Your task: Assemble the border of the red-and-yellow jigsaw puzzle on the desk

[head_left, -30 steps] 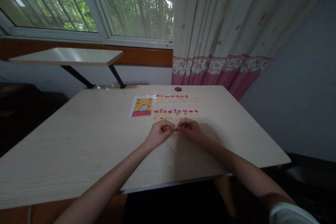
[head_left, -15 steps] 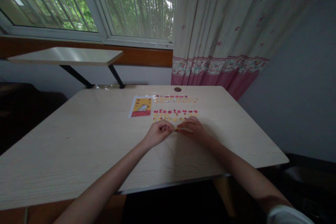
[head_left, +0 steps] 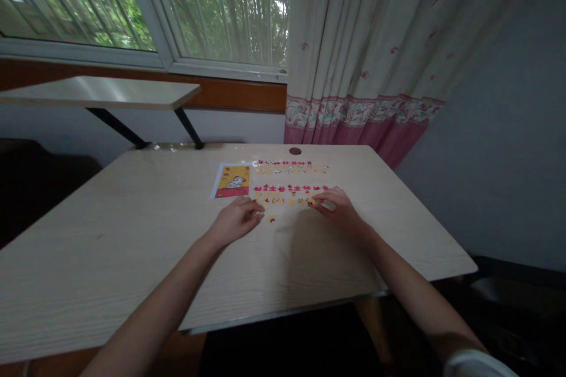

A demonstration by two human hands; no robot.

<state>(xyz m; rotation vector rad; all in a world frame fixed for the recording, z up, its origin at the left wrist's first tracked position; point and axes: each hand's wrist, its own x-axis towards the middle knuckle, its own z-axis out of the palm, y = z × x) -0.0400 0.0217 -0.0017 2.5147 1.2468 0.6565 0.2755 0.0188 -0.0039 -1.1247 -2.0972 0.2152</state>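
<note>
A small yellow puzzle piece point(head_left: 271, 220) with a dark red mark lies alone on the table, just right of my left hand point(head_left: 239, 219). That hand hovers with thumb and fingers slightly apart and nothing seen between them. My right hand point(head_left: 338, 209) reaches to the right end of the nearest row, its thumb and fingertips closed about a yellow and dark puzzle piece point(head_left: 311, 204). Rows of red puzzle pieces point(head_left: 289, 188) and yellow puzzle pieces point(head_left: 267, 195) spread beyond both hands. Left of them lies a picture card point(head_left: 233, 181) showing a white animal on yellow and red.
More puzzle pieces point(head_left: 287, 169) lie in rows farther back on the wooden table point(head_left: 132, 235). A raised shelf point(head_left: 128, 93) on black legs stands at the back left. Behind are a window and a curtain point(head_left: 354, 59). A round cable hole point(head_left: 295, 151) sits near the back edge.
My hands have drawn apart, leaving a yellow piece on the table. The left moved left; the right went forward to the nearest row's end. The view shifted slightly.
</note>
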